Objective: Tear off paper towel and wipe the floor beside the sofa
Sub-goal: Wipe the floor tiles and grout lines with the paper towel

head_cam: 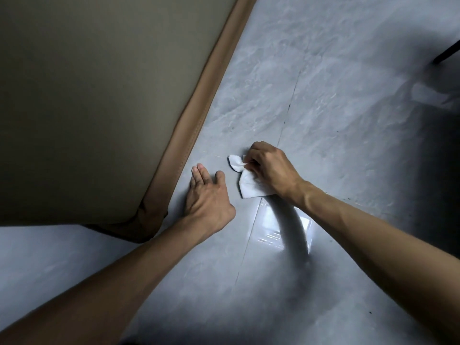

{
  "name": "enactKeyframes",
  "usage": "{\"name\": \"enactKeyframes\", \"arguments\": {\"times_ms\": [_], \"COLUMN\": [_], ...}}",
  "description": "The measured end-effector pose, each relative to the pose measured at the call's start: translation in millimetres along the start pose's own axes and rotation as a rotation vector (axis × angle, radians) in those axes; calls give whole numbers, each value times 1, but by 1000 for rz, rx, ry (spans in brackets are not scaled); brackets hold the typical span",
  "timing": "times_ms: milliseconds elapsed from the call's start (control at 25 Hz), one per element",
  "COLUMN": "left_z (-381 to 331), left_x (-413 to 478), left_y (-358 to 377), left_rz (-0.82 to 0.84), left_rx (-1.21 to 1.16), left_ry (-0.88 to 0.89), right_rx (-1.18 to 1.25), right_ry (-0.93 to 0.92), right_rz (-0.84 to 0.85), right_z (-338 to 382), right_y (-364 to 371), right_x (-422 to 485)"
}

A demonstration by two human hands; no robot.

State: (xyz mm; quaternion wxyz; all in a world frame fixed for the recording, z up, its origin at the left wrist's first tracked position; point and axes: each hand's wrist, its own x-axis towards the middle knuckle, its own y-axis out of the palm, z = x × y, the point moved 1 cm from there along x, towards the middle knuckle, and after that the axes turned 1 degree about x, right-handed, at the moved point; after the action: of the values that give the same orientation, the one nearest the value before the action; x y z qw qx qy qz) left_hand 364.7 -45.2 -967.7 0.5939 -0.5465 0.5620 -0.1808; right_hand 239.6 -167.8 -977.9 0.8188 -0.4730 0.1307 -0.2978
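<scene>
A crumpled white paper towel (246, 183) lies on the grey tiled floor (323, 108) just right of the sofa's corner. My right hand (270, 168) grips the towel with curled fingers and presses it against the floor; part of the towel is hidden under the palm. My left hand (207, 197) rests flat on the floor with straight fingers, a little to the left of the towel and close to the sofa (87, 95). The sofa is olive-grey with a tan piped edge (199, 120) running diagonally from the top to its near corner.
A tile joint (286, 120) runs diagonally up the floor past my right hand. A dark thin furniture leg (446, 54) stands at the far right edge, with deep shadow below it. Small dark specks dot the floor around the joint.
</scene>
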Motion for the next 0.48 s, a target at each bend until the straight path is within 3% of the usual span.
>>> {"name": "enactKeyframes", "arguments": {"times_ms": [480], "left_z": [4], "left_x": [-1], "left_y": [0], "left_rz": [4], "left_rx": [-17], "left_ry": [28], "right_rx": [37], "right_ry": [-47], "right_rz": [-35], "right_z": [3], "right_y": [7], "right_x": [0]}}
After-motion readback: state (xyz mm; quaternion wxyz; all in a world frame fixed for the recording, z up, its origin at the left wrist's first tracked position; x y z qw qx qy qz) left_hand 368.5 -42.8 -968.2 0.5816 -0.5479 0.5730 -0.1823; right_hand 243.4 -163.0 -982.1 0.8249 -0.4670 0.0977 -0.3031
